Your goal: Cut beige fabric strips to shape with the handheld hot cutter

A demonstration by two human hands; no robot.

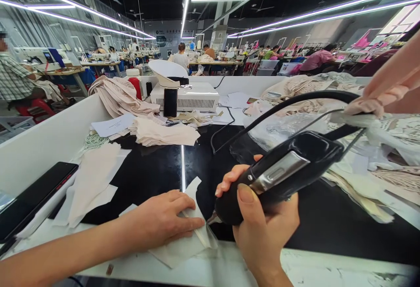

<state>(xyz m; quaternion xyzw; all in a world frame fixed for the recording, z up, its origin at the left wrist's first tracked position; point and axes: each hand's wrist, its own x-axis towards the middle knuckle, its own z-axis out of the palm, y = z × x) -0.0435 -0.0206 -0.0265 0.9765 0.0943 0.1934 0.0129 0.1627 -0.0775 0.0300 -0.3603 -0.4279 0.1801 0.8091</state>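
My right hand (265, 230) is wrapped around a black corded handheld tool (278, 175) with a silver side plate. The tool tilts down to the left, and its narrow metal tip meets the edge of a pale fabric piece (197, 199). On that piece my left hand (164, 217) presses with its fingers close together, holding it near the tip. More pale material lies under and beside the left hand. The tip's exact contact is partly hidden by my fingers and the fabric. A black cable (269, 116) arches from the tool's rear end.
A black work surface (147, 177) lies beneath. Cut pieces (93, 177) and a dark phone (36, 199) are at left. Behind stand a fabric stack (167, 133), a white box (197, 96) and a smaller phone (170, 102). Plastic bags (278, 129) crowd the right. People sit at machines beyond.
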